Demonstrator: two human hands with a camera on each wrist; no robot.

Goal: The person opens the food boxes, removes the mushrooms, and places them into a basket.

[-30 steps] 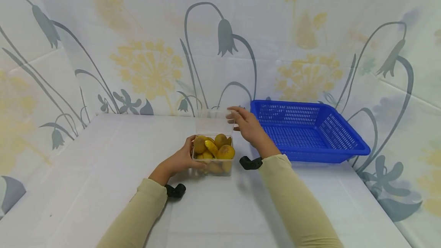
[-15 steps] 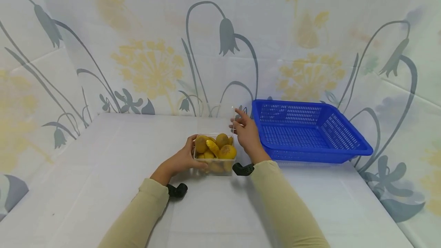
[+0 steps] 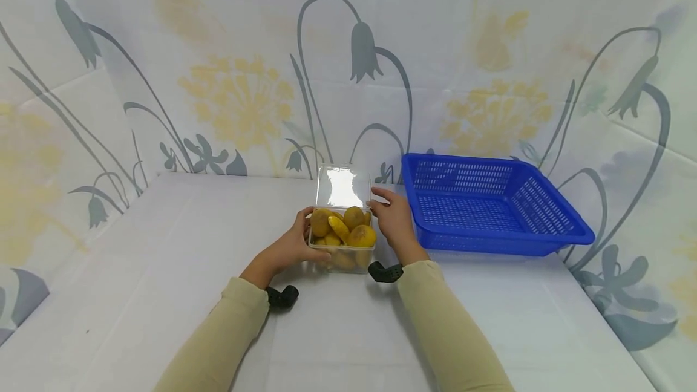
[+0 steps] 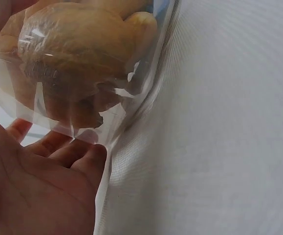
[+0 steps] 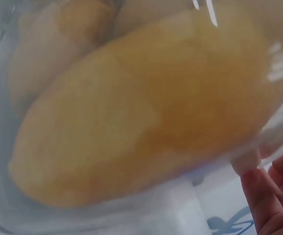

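Note:
A clear plastic box (image 3: 342, 259) filled with several yellow-brown fruits (image 3: 362, 236) stands on the white table. Its clear lid (image 3: 343, 187) is raised at the back, with a bright reflection on it. My left hand (image 3: 288, 245) grips the box's left side, thumb across the front. Up close in the left wrist view, the fingertips lie against the plastic wall below a wrinkled fruit (image 4: 77, 44). At the lid's lower right edge, my right hand (image 3: 393, 216) pinches the plastic with bent fingers. The right wrist view shows a large yellow fruit (image 5: 131, 112) behind plastic and those fingertips (image 5: 256, 183).
To the right of the right hand stands a blue perforated plastic basket (image 3: 503, 244). A flower-patterned cloth (image 3: 245, 107) hangs behind the white table (image 3: 163, 259). Dark wrist mounts (image 3: 282, 297) sit below both hands.
The raised lid has shifted in angle and now catches a bright reflection. My right hand has moved lower along its right edge. My left hand keeps its grip on the box.

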